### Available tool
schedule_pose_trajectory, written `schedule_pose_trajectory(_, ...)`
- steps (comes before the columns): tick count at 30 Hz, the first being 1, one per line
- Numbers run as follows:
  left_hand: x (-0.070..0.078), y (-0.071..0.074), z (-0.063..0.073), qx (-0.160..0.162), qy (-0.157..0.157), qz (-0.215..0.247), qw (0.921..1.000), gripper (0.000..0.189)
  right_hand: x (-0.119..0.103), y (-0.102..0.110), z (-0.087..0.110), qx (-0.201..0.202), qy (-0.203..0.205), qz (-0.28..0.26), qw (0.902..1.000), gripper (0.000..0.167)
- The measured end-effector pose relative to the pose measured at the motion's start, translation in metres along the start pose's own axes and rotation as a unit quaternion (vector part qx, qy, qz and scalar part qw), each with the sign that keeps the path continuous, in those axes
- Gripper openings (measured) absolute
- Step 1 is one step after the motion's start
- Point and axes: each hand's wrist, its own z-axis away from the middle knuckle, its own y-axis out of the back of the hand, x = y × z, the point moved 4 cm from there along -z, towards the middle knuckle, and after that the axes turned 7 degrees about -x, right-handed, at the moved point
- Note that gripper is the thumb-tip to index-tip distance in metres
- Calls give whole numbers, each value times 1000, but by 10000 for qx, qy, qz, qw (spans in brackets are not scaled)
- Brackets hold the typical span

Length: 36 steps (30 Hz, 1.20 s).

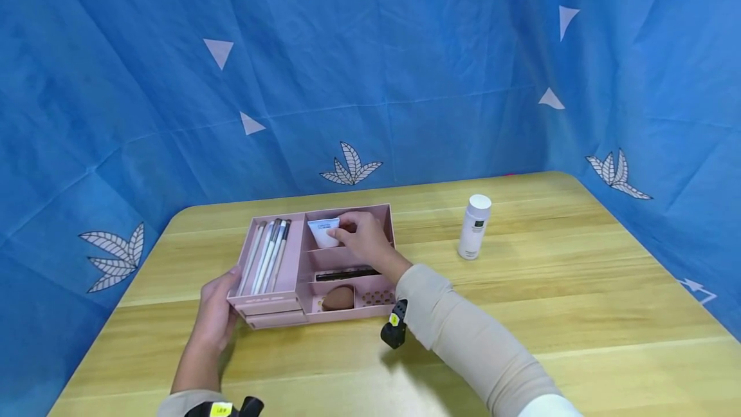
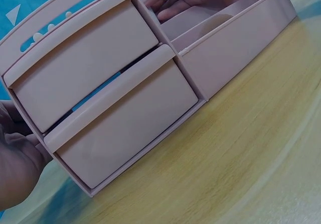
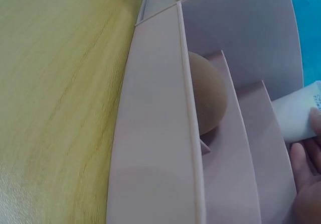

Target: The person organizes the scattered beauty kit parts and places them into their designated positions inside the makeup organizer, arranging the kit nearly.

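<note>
A pink desk organizer (image 1: pixel 300 256) stands on the table, two drawers stacked on its left side and stepped compartments on its right. My right hand (image 1: pixel 365 237) pinches a white squeeze tube (image 1: pixel 324 232) at the rear right compartment; the tube's lower end is hidden behind the divider. In the right wrist view, fingers and thumb hold that tube (image 3: pixel 296 114) at its side. My left hand (image 1: pixel 217 311) rests against the organizer's left wall, its fingers partly hidden there. Several makeup brushes (image 1: pixel 267 256) lie in the top left tray.
A brown makeup sponge (image 1: pixel 338 298) sits in a front compartment, with a dark pen-like stick (image 1: pixel 346 274) in the one behind it. To the right, a white bottle (image 1: pixel 475 227) stands upright on the wooden table (image 1: pixel 556 262). Blue patterned cloth (image 1: pixel 405 69) hangs behind.
</note>
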Motion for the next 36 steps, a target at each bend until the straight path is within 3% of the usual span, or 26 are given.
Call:
schedule_pose_trajectory(8,-1,0,0,6,21,36,10000,62,1,1,1,23,-184,-69,9998,17)
schedule_pose_trajectory(17,0,1,0,32,52,51,10000,62,-6,12,1,51,-32,-321,9995,24)
schedule_pose_trajectory(29,0,0,0,11,49,27,10000,63,-10,46,15,240,110,-718,9971,26)
schedule_pose_trajectory(36,0,1,-1,26,63,45,10000,64,-12,77,27,380,396,-621,9966,26)
